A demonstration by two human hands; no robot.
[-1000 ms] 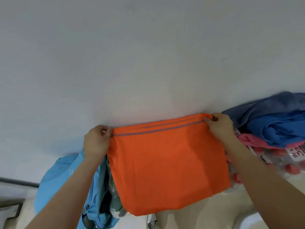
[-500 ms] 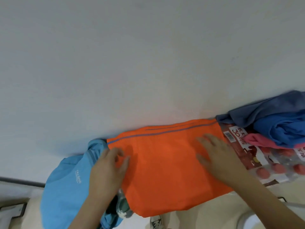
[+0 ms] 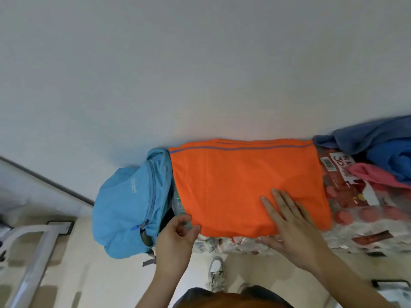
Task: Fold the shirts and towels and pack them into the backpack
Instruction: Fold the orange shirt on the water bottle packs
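Head view: a second ago both hands held the orange shirt (image 3: pixel 244 185) up by its top edge. Now it lies flat, likely ready for another fold, just beside the blue backpack (image 3: pixel 129 203) at its 9 o'clock. The right hand (image 3: pixel 291 221) presses it, fingers straight and apart. The left hand (image 3: pixel 178 230) curls at its near corner, grip unclear. The backpack's logo is unreadable; the package (image 3: pixel 340 172) at 3 o'clock reads "30".

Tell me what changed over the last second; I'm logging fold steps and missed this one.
Both grips let go of the far corners of the orange shirt, which dropped flat. The right grip slid to the near edge, pressing flat; the left grip moved to the near-left corner, curled there, hold unclear. The blue backpack and clothes pile stayed put.
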